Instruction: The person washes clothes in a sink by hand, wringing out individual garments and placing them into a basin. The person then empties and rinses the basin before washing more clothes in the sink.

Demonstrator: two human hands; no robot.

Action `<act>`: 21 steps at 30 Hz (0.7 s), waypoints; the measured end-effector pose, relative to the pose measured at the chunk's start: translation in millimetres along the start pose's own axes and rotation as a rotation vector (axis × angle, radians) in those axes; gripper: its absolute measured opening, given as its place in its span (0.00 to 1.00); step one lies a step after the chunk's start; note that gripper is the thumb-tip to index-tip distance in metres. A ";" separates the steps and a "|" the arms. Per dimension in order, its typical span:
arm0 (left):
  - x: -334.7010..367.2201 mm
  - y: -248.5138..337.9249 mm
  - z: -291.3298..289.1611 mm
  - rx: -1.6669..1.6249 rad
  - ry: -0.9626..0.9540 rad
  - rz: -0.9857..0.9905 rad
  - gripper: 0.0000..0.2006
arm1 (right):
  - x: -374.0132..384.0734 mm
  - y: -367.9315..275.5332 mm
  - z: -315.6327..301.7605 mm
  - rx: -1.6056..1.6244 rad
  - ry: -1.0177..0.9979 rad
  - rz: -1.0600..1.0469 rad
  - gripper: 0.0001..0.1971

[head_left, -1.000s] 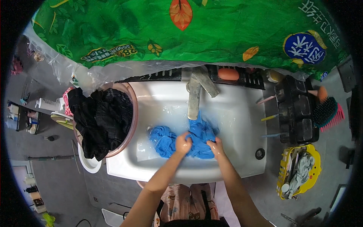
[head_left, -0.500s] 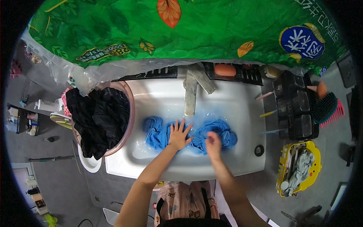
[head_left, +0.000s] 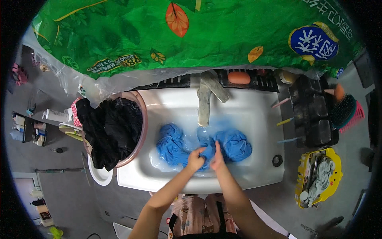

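Note:
A wet blue cloth (head_left: 234, 144) lies bunched in the white sink (head_left: 254, 115), with water around it. My left hand (head_left: 195, 161) is closed on a fold of the cloth near its middle. My right hand (head_left: 217, 156) presses against the same fold right beside the left, fingers pointing up into the cloth. One lump of the cloth sits left of my hands, another to the right. The metal tap (head_left: 204, 104) hangs over the sink just above the cloth.
A pink basin (head_left: 140, 131) heaped with black clothes (head_left: 109, 129) stands at the sink's left edge. An orange soap bar (head_left: 239, 77) lies behind the tap. A black rack (head_left: 314, 115), brushes (head_left: 347, 111) and a yellow tray (head_left: 318, 175) are on the right. Green sheet (head_left: 199, 36) above.
My hands were spread flat on the cloth half a second ago; now they have come together at its middle and gathered a fold. The cloth has bunched into two lumps.

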State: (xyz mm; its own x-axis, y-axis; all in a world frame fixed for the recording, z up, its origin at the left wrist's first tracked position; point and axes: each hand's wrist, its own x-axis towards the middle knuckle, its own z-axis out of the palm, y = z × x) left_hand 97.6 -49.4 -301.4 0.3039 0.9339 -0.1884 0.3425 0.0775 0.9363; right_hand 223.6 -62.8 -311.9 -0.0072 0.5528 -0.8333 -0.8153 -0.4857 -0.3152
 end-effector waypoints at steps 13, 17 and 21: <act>-14.3 69.8 0.1 0.427 0.151 0.278 0.12 | 16.3 30.4 -1.9 0.209 -0.427 -0.258 0.20; -0.1 39.5 -6.2 0.494 0.218 0.349 0.12 | -8.5 23.1 -11.0 0.139 -0.201 -0.285 0.18; 15.7 23.4 -51.2 0.917 -0.193 -0.190 0.13 | -56.0 -1.2 -14.8 -0.983 0.052 -0.373 0.28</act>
State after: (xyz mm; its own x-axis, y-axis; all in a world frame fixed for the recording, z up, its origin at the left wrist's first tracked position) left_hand 64.9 -15.1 -267.3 0.2850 0.8538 -0.4357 0.9395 -0.1586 0.3037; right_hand 233.5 -103.2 -271.6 0.1914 0.7621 -0.6186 0.0685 -0.6390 -0.7661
